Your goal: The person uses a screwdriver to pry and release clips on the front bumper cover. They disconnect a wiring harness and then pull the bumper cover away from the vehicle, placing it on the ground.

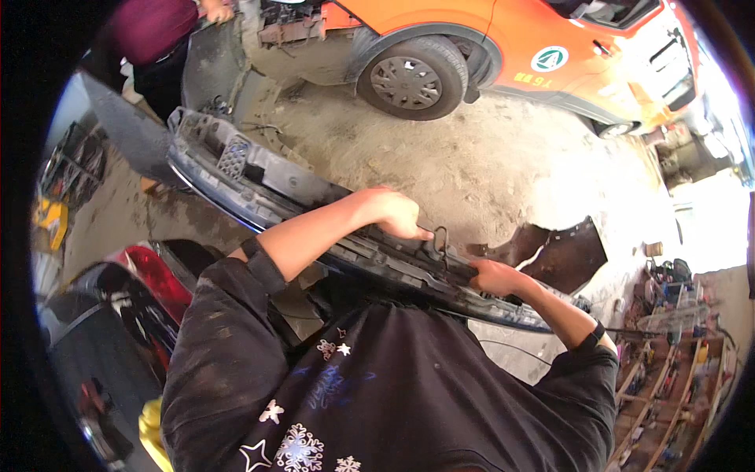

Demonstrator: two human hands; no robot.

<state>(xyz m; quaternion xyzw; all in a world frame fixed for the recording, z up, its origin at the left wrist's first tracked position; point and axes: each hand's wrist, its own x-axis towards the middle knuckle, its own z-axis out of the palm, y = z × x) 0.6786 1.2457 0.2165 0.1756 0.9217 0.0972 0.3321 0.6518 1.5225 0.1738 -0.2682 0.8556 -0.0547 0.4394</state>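
Note:
A long dark car bumper (303, 185) lies across in front of me, its hollow inner side up, running from the far left to the near right. My left hand (397, 214) is over the middle of it, fingers curled and one fingertip reaching beside a thin black cable (443, 240). That cable rises in a small loop between my hands. Farther right, my right hand (497, 277) rests at the bumper with its fingers closed. What either hand holds is hidden.
An orange car (503, 47) with its front wheel (413, 79) stands beyond. Another person (153, 35) in a dark red top is at the far left. A dark, torn-looking panel (570, 256) lies on the floor. Wooden shelving (668, 385) with tools is at right; red-and-black car parts (149, 275) are at left.

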